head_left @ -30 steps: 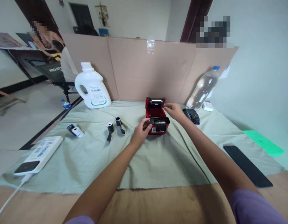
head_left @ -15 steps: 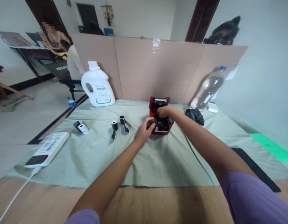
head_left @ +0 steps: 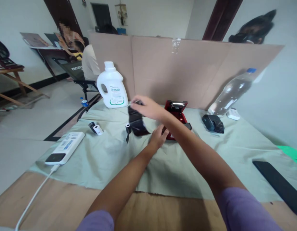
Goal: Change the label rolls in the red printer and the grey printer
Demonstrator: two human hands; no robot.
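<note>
My right hand (head_left: 147,106) is raised left of a small red printer, closed on a paper roll whose wide dark strip (head_left: 137,121) hangs down. The roll itself is mostly hidden by the fingers. The red printer (head_left: 169,106) stands with its lid up, showing a shiny bar inside the lid. My left hand (head_left: 159,136) rests against the printer's left side, partly curled around it. My right forearm covers much of the printer's front. Just left of the hanging strip sits a small roll with a dark tail (head_left: 128,128). Farther left lies a white paper roll (head_left: 97,130).
A white jug (head_left: 112,86) stands at the back left before a cardboard screen (head_left: 153,67). A leaning clear bottle (head_left: 231,93) and a black device (head_left: 213,123) are at right. A corded power bank (head_left: 66,147) and a black phone-like slab (head_left: 275,183) lie nearer. People sit beyond.
My right hand has come out of the printer and moved left, now carrying the paper roll with its dark strip. My left hand stays at the printer. The view has shifted slightly.
</note>
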